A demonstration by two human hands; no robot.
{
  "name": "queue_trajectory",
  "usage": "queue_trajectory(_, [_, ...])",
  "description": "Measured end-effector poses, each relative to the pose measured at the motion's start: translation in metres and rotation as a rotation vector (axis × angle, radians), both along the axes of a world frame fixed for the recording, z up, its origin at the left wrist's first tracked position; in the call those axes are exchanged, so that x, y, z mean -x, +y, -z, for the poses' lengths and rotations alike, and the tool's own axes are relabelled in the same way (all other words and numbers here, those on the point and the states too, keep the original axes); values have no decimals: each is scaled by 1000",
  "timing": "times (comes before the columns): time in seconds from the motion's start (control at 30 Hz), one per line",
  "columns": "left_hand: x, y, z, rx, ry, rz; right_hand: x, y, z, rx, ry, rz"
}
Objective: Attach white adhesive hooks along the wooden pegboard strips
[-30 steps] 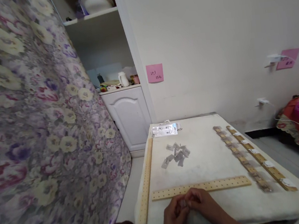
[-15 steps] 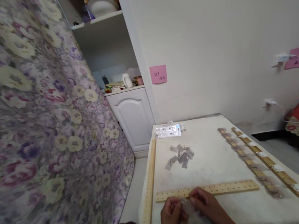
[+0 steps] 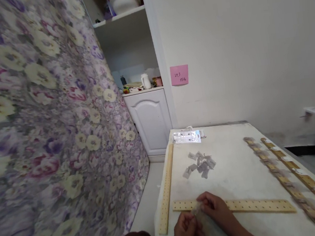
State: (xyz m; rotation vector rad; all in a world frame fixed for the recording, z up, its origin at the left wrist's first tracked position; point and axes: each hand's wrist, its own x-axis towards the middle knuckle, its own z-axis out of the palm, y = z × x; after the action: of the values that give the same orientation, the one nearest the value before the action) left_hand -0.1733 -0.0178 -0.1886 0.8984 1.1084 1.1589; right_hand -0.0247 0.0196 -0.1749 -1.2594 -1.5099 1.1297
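both hands meet at the table's (image 3: 239, 177) near edge, over the pegged wooden strip (image 3: 251, 206). the left hand (image 3: 187, 231) and right hand (image 3: 216, 208) pinch a small clear packet (image 3: 197, 208) between their fingertips, fingers curled together. more packets (image 3: 199, 164) lie piled mid-table.

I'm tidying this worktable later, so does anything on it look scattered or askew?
Yes: the small grey packets lie in a loose jumble mid-table, not in rows like the pieces on the wooden strips at right. Nothing looks spilled or broken.
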Motion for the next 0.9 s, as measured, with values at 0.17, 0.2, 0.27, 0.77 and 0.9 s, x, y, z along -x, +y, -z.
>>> queue_trajectory(0.17, [7, -2, 8, 65, -52, -108, 21, 24, -7, -42, -110, -102])
queue_trajectory(0.2, [8, -2, 9, 90, -82, -132, 25, 29, -8, -59, -132, -120])
queue_trajectory(0.27, [11, -1, 9, 150, -160, -163, 35, 39, -9, -85, -170, -150])
queue_trajectory(0.77, [17, 4, 14, 254, -425, -382, 74, 62, 7, -127, -285, -190])
queue_trajectory(0.9, [17, 5, 15, 269, -449, -408, 74, 60, 10, -125, -309, -183])
